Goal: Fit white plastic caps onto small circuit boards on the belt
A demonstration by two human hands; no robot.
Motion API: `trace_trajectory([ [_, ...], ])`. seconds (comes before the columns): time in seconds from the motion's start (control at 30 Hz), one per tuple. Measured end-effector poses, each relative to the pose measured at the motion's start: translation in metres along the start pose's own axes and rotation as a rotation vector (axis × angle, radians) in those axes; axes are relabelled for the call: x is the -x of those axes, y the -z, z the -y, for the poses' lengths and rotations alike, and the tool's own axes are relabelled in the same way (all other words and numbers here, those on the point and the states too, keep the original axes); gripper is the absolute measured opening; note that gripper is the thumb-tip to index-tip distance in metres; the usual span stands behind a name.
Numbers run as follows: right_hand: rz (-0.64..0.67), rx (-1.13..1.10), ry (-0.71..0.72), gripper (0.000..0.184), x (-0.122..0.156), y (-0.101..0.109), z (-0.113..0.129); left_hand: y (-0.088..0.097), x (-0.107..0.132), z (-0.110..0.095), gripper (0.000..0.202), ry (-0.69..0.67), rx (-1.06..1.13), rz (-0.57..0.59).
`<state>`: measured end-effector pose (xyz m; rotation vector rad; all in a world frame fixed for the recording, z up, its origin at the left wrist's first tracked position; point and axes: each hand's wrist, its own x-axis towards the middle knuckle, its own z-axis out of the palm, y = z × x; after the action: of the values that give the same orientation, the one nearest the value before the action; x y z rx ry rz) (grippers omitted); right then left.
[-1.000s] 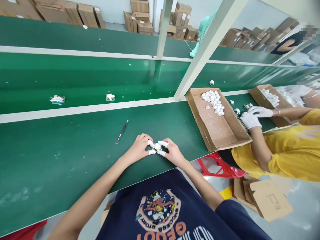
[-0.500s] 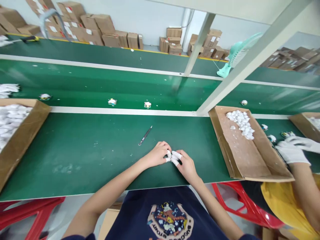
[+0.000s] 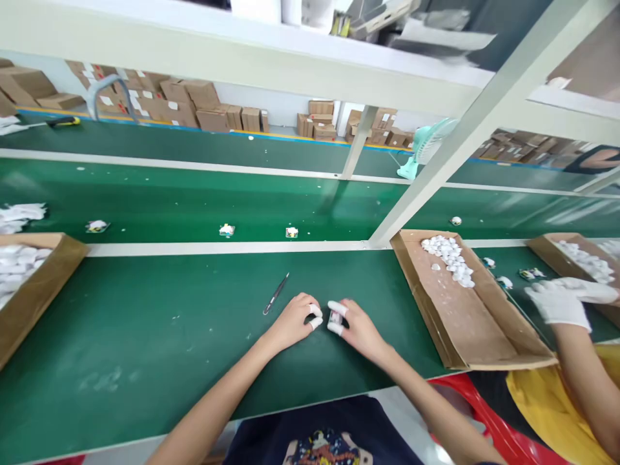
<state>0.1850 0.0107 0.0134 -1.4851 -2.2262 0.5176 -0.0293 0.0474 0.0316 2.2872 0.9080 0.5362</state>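
Note:
White finger cots cover the thumb and a fingertip of each of my hands. My left hand (image 3: 296,320) rests low over the green bench, its thumb and finger apart with nothing between them. A short gap separates it from my right hand (image 3: 357,328), whose thumb and finger close on a small whitish part (image 3: 335,317); its details are too small to make out. Beyond my left hand lies a pair of dark tweezers (image 3: 276,294) on the green bench top (image 3: 159,323).
To the right stands a cardboard tray (image 3: 489,349) with small white pieces (image 3: 450,257); another tray (image 3: 33,303) is at the left. Small circuit boards (image 3: 227,230) sit on the green strip behind. A slanting post (image 3: 426,174) rises beyond. A co-worker's gloved hand (image 3: 562,303) is far right.
My hands have come apart; the left one has let go, and the small part stays in the right. The camera view has tilted up, showing the shelf overhead.

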Motion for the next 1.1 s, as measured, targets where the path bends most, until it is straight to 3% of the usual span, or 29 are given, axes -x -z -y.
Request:
trace_trajectory([
  [0.1,-0.115,0.097,-0.038,0.028,-0.088,0.023,-0.029,0.005,0.000,0.010,0.012,0.072,-0.071,-0.134],
  [0.23,-0.180,0.162,-0.064,0.019,-0.203,0.048,-0.069,0.002,0.003,0.024,0.020,0.135,-0.227,-0.205],
  [0.3,-0.183,0.185,-0.066,0.020,-0.238,0.053,-0.078,0.001,0.005,0.030,0.024,0.162,-0.271,-0.218],
  [0.4,-0.183,0.234,-0.056,0.027,-0.259,0.051,-0.075,0.004,0.006,0.036,0.029,0.188,-0.301,-0.235],
  [0.53,-0.122,0.312,0.008,0.031,-0.261,0.030,-0.049,0.011,0.005,0.043,0.029,0.216,-0.345,-0.281],
  [0.63,-0.020,0.335,0.061,0.022,-0.266,0.019,-0.033,0.014,0.003,0.051,0.030,0.222,-0.368,-0.294],
  [0.8,0.067,0.326,0.172,0.016,-0.256,0.039,-0.024,0.015,-0.003,0.069,0.037,0.228,-0.415,-0.315],
  [0.9,0.170,0.290,0.339,0.012,-0.213,0.046,-0.015,0.015,-0.006,0.079,0.041,0.238,-0.441,-0.317],
  [1.0,0.275,0.283,0.537,0.011,-0.146,0.035,-0.003,0.017,-0.008,0.083,0.042,0.251,-0.460,-0.286],
  [1.1,0.231,0.318,0.644,0.023,-0.086,0.029,0.003,0.021,-0.009,0.079,0.039,0.258,-0.437,-0.270],
])
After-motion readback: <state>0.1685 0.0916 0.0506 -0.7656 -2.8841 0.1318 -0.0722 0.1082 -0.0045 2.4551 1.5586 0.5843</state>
